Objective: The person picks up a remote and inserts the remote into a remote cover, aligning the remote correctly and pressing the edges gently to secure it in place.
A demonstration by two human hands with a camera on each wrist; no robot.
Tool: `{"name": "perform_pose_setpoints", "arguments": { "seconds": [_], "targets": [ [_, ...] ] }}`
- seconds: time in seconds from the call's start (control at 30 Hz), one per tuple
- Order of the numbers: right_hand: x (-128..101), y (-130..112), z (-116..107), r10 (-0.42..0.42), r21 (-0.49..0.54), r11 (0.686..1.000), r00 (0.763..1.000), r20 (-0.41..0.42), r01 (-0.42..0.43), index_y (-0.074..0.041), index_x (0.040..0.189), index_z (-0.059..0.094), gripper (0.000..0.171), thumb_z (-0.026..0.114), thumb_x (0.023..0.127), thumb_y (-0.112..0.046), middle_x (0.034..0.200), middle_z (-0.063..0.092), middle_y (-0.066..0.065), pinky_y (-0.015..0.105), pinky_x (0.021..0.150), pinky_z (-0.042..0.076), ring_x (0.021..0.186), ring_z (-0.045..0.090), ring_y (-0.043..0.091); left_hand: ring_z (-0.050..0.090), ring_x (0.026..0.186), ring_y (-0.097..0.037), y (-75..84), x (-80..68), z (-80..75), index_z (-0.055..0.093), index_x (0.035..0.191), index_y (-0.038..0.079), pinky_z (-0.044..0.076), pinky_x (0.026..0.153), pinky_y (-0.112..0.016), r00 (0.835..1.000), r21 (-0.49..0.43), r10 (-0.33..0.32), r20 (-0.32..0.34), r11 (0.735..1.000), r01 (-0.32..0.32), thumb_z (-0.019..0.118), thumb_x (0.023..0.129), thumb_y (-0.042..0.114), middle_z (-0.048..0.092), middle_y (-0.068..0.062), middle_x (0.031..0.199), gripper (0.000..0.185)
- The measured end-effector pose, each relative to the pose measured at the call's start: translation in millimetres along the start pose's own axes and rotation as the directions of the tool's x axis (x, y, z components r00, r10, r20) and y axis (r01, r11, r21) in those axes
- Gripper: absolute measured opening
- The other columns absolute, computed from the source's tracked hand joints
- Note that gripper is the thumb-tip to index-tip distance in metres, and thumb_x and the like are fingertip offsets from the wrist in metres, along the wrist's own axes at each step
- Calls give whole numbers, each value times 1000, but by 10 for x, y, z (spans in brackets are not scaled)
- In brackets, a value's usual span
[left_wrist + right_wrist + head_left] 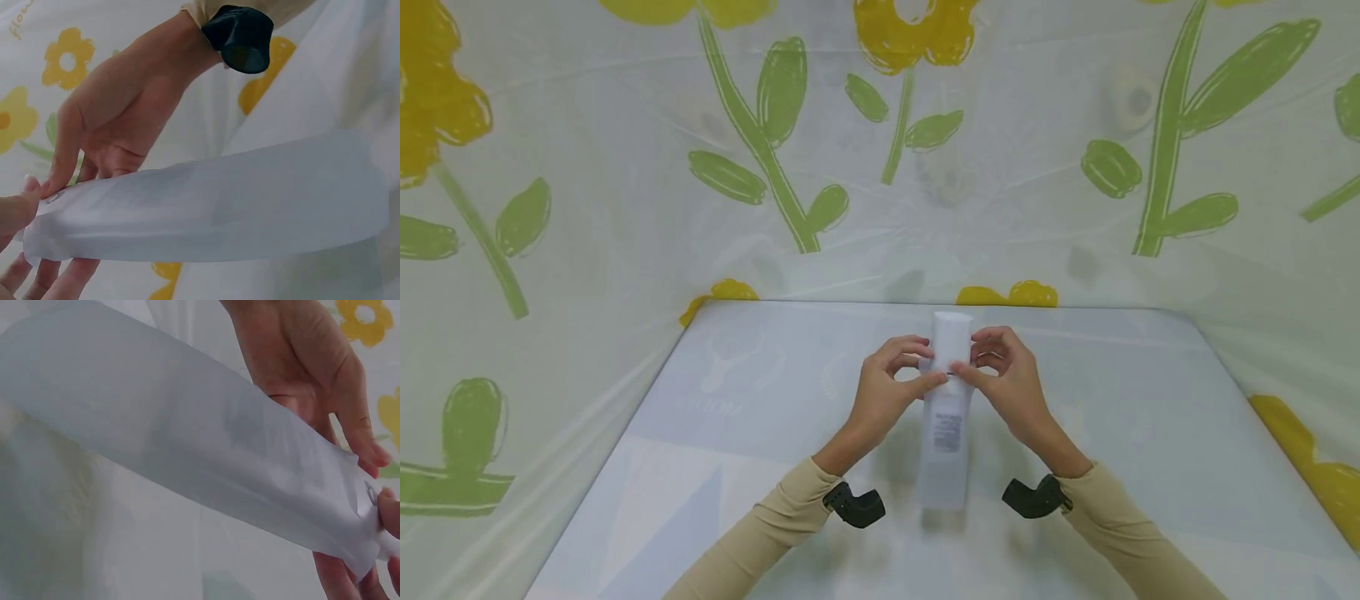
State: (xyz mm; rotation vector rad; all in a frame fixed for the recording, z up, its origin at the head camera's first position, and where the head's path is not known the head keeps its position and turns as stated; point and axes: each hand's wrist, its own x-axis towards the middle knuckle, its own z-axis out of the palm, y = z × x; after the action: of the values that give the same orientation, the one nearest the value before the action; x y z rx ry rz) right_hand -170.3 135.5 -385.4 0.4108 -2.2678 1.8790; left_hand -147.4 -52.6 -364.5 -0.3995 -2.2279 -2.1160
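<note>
A long frosted plastic sleeve [945,479] with a small block of print [947,432] hangs upright over the table. From its top end rises a smooth white cylinder [952,337]. My left hand [880,387] grips the left side, its thumb across the front near the sleeve's mouth and its fingers curled behind. On the other side my right hand [1015,385] mirrors it, thumb pressed close to the left thumb. In the right wrist view a small oval ring [371,492] shows near the sleeve's end. Most of the cylinder's lower part is hidden.
Beneath the hands lies a pale table [1112,417] with faint printed shapes. A white curtain [1000,208] with yellow flowers and green leaves surrounds its back and sides. Dark bands [855,505] with cameras sit on both wrists, over beige sleeves.
</note>
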Motion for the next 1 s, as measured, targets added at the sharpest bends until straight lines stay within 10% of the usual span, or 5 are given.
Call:
{"name": "perform_pose_setpoints", "arguments": {
  "seconds": [0.17, 0.47, 1.0],
  "targets": [
    [-2, -22, -47, -14, 33, 999, 999, 29, 13, 3, 113, 52, 38, 72, 83, -7, 102, 57, 15, 23, 75, 54, 90, 60, 19, 58, 101, -29, 95, -20, -13, 56, 123, 2, 56, 72, -30, 999, 68, 47, 14, 997, -48, 75, 80, 6, 57, -10, 123, 47],
    [-37, -8, -187, -75, 126, 990, 985, 154, 56, 5, 117, 61, 35, 69, 83, 1, 118, 60, 18, 29, 83, 53, 103, 61, 21, 54, 101, -33, 69, 23, -85, 51, 128, 0, 57, 71, -38, 999, -107, 41, 34, 994, -38, 68, 85, 0, 54, -12, 127, 47],
    [-61, 15, -129, -174, 88, 982, 981, 89, 166, 8, 92, 66, 12, 62, 83, 14, 104, 59, 22, 31, 70, 57, 94, 60, 19, 57, 104, -28, 27, 19, -101, 43, 142, 11, 54, 75, -29, 994, 53, 78, 74, 995, -82, 74, 80, 3, 54, -10, 128, 70]
  ]
}}
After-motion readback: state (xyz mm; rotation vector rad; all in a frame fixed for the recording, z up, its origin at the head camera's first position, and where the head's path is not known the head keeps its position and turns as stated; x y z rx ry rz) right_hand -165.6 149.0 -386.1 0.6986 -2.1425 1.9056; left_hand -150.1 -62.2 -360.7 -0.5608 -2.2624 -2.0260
